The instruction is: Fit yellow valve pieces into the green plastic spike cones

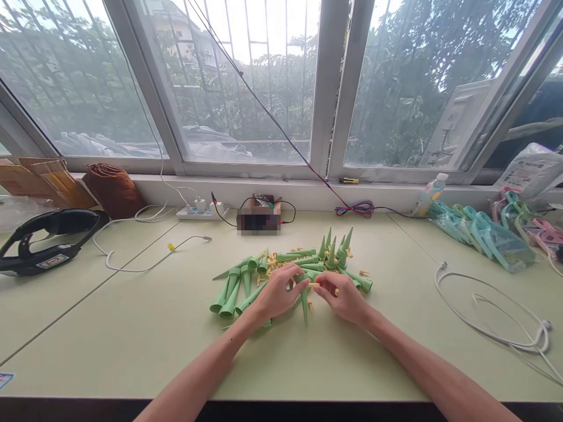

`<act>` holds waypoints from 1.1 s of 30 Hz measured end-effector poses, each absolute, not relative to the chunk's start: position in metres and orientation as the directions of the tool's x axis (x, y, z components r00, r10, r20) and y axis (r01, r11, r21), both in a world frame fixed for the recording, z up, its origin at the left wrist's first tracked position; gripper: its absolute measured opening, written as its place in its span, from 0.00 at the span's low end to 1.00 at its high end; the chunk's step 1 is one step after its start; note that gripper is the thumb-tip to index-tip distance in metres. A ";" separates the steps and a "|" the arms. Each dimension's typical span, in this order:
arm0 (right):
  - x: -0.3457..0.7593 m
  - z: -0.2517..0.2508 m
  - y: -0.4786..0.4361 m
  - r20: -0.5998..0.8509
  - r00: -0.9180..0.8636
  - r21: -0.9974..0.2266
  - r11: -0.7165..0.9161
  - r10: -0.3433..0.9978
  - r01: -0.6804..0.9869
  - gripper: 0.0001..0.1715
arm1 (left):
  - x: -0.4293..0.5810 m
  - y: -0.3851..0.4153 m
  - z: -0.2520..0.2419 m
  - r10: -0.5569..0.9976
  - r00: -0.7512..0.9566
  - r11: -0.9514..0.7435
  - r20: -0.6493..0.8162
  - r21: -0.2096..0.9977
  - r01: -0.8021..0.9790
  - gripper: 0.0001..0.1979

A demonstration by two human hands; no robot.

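My left hand (279,293) is closed around a green plastic watering spike (304,308), its narrow tip pointing down toward me. Facing it, my right hand (345,298) pinches a small yellow plastic valve (314,285) against the spike's side; whether it is inserted is too small to tell. A heap of green spikes (231,293) lies to the left of and behind my hands, mixed with loose yellow valves (270,258). Several spikes (334,249) stand point-up at the back right of the heap. Another yellow valve (310,305) lies just below my fingers.
A power strip (202,214), a small open box (264,205) and a coiled cable (356,208) line the window side. Black headgear (53,243) sits at left. On the right are a white cable (484,337), bagged plastic hangers (488,234) and a bottle (431,193).
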State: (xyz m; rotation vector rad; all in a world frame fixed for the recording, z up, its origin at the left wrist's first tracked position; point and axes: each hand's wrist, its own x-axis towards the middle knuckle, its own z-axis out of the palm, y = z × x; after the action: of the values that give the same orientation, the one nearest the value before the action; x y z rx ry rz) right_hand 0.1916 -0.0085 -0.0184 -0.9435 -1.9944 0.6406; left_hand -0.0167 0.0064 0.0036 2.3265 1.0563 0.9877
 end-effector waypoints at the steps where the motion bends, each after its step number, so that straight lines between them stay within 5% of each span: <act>1: 0.191 -0.019 -0.008 0.459 -0.387 -0.702 0.594 0.799 0.393 0.13 | -0.017 0.007 0.003 0.768 0.467 -0.636 0.437 0.600 0.484 0.05; 5: 0.191 -0.020 -0.007 0.449 -0.398 -0.693 0.593 0.800 0.410 0.18 | -0.016 0.007 0.003 0.762 0.471 -0.644 0.445 0.594 0.482 0.05; 14: 0.192 -0.019 -0.010 0.439 -0.395 -0.711 0.581 0.807 0.396 0.09 | -0.016 0.006 0.002 0.755 0.467 -0.654 0.460 0.584 0.481 0.04; 22: 0.192 -0.022 -0.008 0.428 -0.407 -0.700 0.581 0.807 0.416 0.17 | -0.016 0.007 0.001 0.747 0.471 -0.663 0.468 0.578 0.476 0.04; 33: 0.192 -0.021 -0.009 0.442 -0.419 -0.700 0.597 0.793 0.392 0.11 | -0.017 0.006 0.001 0.752 0.481 -0.656 0.451 0.590 0.471 0.06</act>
State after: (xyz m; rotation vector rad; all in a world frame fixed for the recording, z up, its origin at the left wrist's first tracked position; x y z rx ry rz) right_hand 0.1920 -0.0094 -0.0213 -0.9370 -2.0379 0.6480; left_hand -0.0171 0.0059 0.0008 2.3447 1.0222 0.9949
